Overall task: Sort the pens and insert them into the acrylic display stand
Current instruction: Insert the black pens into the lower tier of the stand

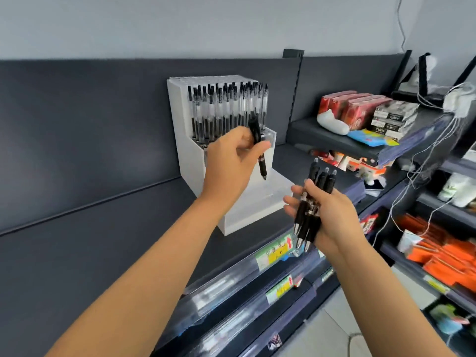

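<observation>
Head view: the shelf (pixel 103 202) is the biggest thing, a dark deck running under and past both my hands.

On it, just beyond my left hand (pixel 231 158), sits the stand (pixel 257 210), white and stepped. Its tall back tier rises behind my left fingers. Its low front step lies between my two hands. The back tier is packed with clear pens (pixel 226 109), all upright. As far as I can tell, the lower steps hold none.

My right hand (pixel 327 215) hangs lower, off the stand's front corner. It is curled round a bundle (pixel 322 179) of black pens, tips down and clickers up.

My left hand is raised before the stand. It pinches one black pen (pixel 262 166) between thumb and fingers. The pen is nearly upright, its tip hanging above the front step and not touching it.

I judge I am mid-insertion. The clear pens look sorted, and the black ones are going in singly from the bundle.

Next I must bring the tip over a free hole, keep the pen vertical and lower it straight. The holes are too blurred to pick out, so I would find one by feel, then let go. After that my left hand goes across to the bundle for another.
</observation>
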`<state>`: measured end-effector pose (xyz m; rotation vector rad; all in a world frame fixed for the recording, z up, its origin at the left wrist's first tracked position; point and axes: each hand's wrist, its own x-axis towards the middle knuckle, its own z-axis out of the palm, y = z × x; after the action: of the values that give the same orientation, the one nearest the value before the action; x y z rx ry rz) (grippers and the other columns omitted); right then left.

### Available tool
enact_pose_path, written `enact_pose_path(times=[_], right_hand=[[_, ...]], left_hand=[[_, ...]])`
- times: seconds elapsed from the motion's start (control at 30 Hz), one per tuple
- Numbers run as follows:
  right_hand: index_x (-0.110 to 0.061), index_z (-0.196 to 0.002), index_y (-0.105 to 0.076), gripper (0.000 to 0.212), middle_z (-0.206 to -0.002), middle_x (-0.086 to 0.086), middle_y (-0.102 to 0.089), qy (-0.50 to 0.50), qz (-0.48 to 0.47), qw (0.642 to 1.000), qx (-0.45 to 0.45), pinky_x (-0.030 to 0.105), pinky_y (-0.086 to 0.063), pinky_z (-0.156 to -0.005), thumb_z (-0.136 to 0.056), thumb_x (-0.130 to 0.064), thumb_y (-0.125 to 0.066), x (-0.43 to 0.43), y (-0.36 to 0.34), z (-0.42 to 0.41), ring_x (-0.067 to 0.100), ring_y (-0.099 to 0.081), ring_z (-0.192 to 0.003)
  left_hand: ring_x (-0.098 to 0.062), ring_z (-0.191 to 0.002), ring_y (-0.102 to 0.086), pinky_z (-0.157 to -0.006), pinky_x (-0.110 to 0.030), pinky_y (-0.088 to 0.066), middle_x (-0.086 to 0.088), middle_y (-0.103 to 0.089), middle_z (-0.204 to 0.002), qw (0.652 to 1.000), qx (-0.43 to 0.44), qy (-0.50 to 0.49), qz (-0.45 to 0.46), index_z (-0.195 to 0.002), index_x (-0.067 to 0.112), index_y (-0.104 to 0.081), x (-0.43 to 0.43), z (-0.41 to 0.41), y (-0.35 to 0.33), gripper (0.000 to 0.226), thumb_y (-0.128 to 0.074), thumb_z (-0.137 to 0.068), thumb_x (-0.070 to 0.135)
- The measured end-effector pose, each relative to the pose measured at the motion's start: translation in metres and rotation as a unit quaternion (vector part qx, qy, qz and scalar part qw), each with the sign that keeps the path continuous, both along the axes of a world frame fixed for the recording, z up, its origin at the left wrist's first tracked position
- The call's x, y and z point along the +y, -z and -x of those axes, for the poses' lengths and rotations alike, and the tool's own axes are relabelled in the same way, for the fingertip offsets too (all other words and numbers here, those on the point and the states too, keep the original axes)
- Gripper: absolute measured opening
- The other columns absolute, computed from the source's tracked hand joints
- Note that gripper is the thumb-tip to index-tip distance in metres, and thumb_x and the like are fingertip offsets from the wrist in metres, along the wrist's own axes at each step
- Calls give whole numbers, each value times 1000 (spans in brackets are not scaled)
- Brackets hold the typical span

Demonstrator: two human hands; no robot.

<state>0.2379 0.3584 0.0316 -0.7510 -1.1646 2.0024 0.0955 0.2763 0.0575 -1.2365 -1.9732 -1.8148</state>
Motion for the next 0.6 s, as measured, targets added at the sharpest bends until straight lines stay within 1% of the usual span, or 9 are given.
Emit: enact_pose_path(times=[0.07,0.1,0.17,0.2,0.27,0.37,0.43,0.5,0.6], right_hand=[[-5,-104,-54,13,-92,16,-70,9,-4,1000,6,33,-58,-56,-100,-16,-49,20,4,7,25,-72,-69],[-5,-105,-53,14,-94,17,-70,9,-5,1000,4,34,-58,-57,-100,-16,-48,29,6,10,27,-73,-72],[-4,-106,-52,14,-97,17,-70,9,-5,1000,-3,38,-60,-62,-101,-17,-47,46,8,16,31,-73,-78],[-5,-105,-52,14,-97,17,-70,7,-6,1000,-7,39,-60,-64,-101,-17,-47,55,8,18,32,-73,-81],[-6,-103,-53,13,-98,15,-71,2,-10,1000,-10,41,-60,-67,-100,-18,-48,72,9,24,32,-72,-83],[-8,-100,-55,12,-98,14,-72,-26,-28,999,-12,40,-59,-67,-100,-19,-50,94,11,32,32,-72,-81],[-7,-103,-55,13,-99,15,-72,-58,-31,998,-11,40,-60,-65,-99,-19,-51,106,14,38,32,-72,-77],[-4,-108,-53,18,-99,15,-72,-89,-27,996,-13,38,-60,-62,-98,-18,-53,118,15,42,30,-72,-72],[0,-114,-53,25,-99,15,-72,-120,-19,992,-14,35,-59,-58,-97,-18,-54,131,14,47,29,-72,-73]], left_hand=[[-12,-63,-63,-62,-33,-54,3,-62,-62,1000,27,-14,2,-72,2,-57,28,10,5,28,-72,-85,23],[-13,-60,-61,-59,-29,-50,0,-62,-60,999,35,-23,8,-71,0,-56,40,15,8,30,-72,-85,22],[-12,-55,-56,-54,-25,-43,-2,-59,-57,998,42,-33,28,-69,0,-53,62,26,14,32,-72,-85,20],[-9,-55,-57,-54,-24,-45,0,-60,-58,997,43,-39,43,-70,1,-53,71,30,17,30,-72,-85,20],[-15,-61,-62,-63,-34,-51,-3,-65,-63,996,39,-49,69,-74,0,-58,85,38,24,27,-72,-85,20],[-26,-67,-66,-67,-43,-53,-11,-68,-68,993,39,-63,94,-78,-2,-60,101,41,32,27,-72,-86,21],[-29,-68,-66,-67,-44,-53,-13,-68,-68,989,43,-81,116,-77,-3,-61,107,43,37,28,-72,-85,22],[-31,-67,-64,-67,-44,-51,-14,-67,-66,980,51,-109,161,-75,-1,-60,109,43,41,31,-73,-84,25],[-27,-68,-62,-68,-42,-50,-9,-66,-66,959,53,-149,234,-73,4,-61,112,37,42,32,-74,-82,31]])
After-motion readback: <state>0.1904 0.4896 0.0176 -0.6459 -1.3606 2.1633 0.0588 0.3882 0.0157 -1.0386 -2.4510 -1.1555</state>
